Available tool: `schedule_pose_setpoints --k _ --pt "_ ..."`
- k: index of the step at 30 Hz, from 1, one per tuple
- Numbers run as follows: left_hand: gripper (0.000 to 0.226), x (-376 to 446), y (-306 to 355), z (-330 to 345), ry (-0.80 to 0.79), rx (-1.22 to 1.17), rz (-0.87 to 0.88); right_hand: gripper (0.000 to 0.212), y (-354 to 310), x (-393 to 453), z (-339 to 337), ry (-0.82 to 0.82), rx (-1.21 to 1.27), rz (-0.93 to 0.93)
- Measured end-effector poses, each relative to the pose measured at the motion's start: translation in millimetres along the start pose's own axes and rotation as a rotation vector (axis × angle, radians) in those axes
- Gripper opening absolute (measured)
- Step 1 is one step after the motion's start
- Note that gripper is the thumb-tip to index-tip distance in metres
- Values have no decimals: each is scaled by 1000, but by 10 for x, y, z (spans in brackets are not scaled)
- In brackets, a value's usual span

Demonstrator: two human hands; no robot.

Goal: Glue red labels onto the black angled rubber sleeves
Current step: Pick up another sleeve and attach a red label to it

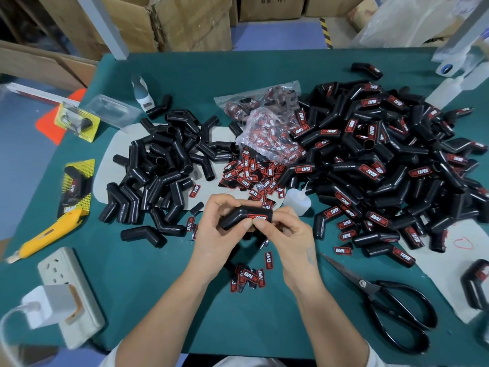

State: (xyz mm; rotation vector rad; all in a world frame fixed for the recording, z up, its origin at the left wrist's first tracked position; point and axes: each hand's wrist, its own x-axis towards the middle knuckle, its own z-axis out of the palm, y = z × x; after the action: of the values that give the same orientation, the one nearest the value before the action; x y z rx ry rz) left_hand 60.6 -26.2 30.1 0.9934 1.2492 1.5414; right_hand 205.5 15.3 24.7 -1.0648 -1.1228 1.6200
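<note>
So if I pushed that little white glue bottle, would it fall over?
Probably, yes. The glue bottle stands upright with a thin tapered nozzle, so it may tip. It looks like small, light plastic, likely easy to slide on the green table. Its round body might roll afterwards.

Even overhead light, soft shadows, edges bowed and blurred.
</note>
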Motion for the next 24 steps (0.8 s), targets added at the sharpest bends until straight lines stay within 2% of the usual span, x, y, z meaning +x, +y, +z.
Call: schedule_pose_setpoints --k 5,10,24 --pt "29 4 -8 -2 10 -18 -5 32 -8 -4 4 -15 18 15" --pt "28 8 -4 4 9 -39 -10 19 -7 6 -2 -15 25 25" --pt "21 4 -2 6 -5 -3 -6 23 27 -6 -4 -13 33 21"
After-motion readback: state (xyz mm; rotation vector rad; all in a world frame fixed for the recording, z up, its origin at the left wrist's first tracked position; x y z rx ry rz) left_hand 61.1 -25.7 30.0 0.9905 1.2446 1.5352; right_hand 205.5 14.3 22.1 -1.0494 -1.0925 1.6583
